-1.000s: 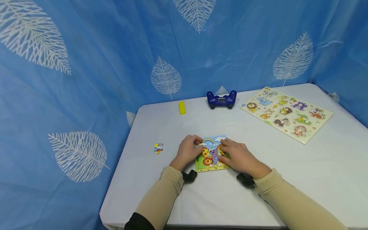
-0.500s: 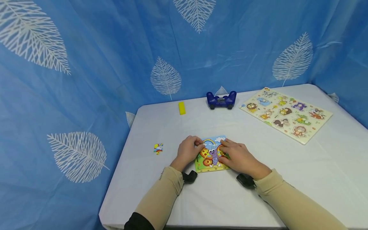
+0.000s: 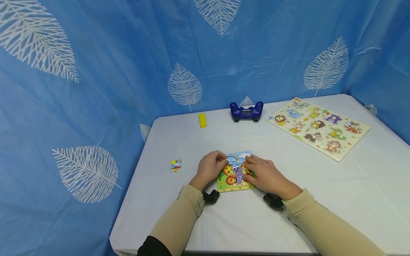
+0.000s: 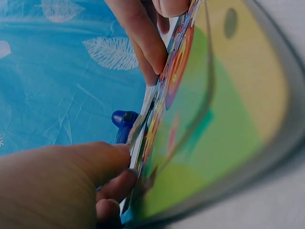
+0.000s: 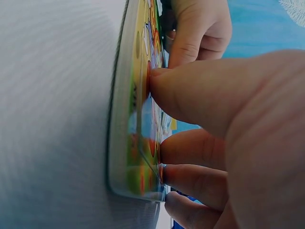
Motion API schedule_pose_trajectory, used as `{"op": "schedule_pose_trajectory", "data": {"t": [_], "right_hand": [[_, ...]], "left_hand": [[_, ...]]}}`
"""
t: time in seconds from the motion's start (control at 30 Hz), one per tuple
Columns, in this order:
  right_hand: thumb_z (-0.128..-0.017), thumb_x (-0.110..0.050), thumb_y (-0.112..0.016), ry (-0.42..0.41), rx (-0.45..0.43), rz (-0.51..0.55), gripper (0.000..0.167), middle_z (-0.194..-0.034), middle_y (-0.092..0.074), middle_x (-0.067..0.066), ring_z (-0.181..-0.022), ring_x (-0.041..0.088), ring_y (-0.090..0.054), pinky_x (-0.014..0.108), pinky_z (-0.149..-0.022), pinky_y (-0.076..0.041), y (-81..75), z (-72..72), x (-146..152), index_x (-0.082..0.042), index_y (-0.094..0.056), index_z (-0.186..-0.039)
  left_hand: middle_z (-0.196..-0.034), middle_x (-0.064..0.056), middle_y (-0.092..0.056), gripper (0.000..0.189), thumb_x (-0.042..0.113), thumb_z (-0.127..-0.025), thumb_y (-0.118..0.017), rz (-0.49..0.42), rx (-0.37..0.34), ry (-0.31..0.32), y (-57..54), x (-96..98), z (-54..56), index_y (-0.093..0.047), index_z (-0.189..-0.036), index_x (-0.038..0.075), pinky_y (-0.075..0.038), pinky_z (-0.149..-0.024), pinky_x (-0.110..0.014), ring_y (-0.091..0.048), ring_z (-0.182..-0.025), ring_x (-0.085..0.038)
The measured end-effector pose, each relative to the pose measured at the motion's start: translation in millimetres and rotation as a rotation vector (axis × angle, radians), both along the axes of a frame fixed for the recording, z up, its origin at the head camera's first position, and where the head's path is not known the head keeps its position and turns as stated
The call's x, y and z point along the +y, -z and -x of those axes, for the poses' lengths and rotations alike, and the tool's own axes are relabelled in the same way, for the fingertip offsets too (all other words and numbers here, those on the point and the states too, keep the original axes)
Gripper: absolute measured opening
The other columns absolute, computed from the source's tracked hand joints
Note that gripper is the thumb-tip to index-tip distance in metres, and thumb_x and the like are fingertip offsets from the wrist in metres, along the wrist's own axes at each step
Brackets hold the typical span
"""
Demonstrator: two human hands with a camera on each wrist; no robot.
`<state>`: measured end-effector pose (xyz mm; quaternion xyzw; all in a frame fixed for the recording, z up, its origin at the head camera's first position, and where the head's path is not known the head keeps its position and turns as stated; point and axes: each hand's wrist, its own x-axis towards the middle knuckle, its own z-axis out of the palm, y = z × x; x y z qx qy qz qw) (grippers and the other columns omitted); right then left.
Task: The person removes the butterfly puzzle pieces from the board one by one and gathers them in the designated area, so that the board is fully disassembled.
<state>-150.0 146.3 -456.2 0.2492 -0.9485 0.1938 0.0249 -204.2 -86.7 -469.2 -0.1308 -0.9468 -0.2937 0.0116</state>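
A small butterfly jigsaw puzzle (image 3: 237, 188) in a yellow-green frame lies flat near the middle of the table. At its upper left, my left hand (image 3: 207, 170) pinches a thin puzzle piece (image 4: 136, 131) between thumb and fingers; most of the piece is hidden. My right hand (image 3: 266, 175) rests on the puzzle's right side. In the right wrist view its thumb and fingertips (image 5: 164, 93) touch the picture's surface. Off to the left, apart from both hands, lies a loose colourful jigsaw piece (image 3: 175, 165).
A yellow block (image 3: 203, 120) and a dark blue game controller (image 3: 246, 112) are at the table's back edge. A large animal peg puzzle board (image 3: 318, 128) lies at the back right. Blue curtains (image 3: 128, 64) with white leaves enclose the white table (image 3: 153, 217).
My left fingertips have shifted slightly right over the puzzle's upper left. The right hand stays in place on the puzzle.
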Motion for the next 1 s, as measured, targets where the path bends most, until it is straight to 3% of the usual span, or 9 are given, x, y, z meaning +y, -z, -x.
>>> {"op": "schedule_pose_trajectory", "data": {"t": [0.3,0.67,0.87,1.0], "right_hand": [[-0.095,-0.033,-0.074,-0.006,0.008,0.005,0.050,-0.149,-0.054,0.023,-0.142,0.045,-0.045,0.067,-0.100,-0.041,1.9,0.6,-0.4,-0.002,-0.068,-0.133],[-0.096,-0.034,-0.073,-0.004,0.003,-0.011,0.050,-0.150,-0.054,0.022,-0.143,0.044,-0.045,0.067,-0.103,-0.039,1.0,1.0,1.4,-0.003,-0.067,-0.134],[-0.096,-0.034,-0.073,-0.002,-0.005,0.000,0.048,-0.150,-0.054,0.021,-0.143,0.044,-0.045,0.071,-0.111,-0.026,1.1,0.4,1.2,-0.004,-0.068,-0.133],[-0.095,-0.034,-0.074,-0.006,-0.007,0.017,0.048,-0.150,-0.054,0.021,-0.143,0.044,-0.044,0.071,-0.112,-0.021,2.1,0.1,0.8,-0.005,-0.068,-0.133]], "left_hand": [[-0.096,0.009,-0.073,0.012,0.033,-0.098,-0.072,-0.099,-0.028,-0.009,-1.0,0.8,-1.7,-0.070,-0.106,0.024,-0.043,-0.065,-0.026,-0.054,-0.069,-0.006],[-0.093,0.009,-0.075,0.011,0.029,-0.095,-0.075,-0.180,-0.027,-0.030,-0.9,1.9,-1.1,-0.076,-0.104,0.022,-0.047,-0.067,-0.024,-0.059,-0.073,-0.005],[-0.095,0.005,-0.076,0.012,0.024,-0.094,-0.077,-0.379,-0.085,-0.052,-3.4,-4.7,2.4,-0.079,-0.105,0.018,-0.053,-0.071,-0.025,-0.065,-0.080,-0.007],[-0.096,0.003,-0.075,0.013,0.024,-0.094,-0.077,-0.481,-0.081,-0.090,-4.8,-13.2,5.9,-0.080,-0.105,0.017,-0.054,-0.072,-0.027,-0.066,-0.082,-0.010]]}}
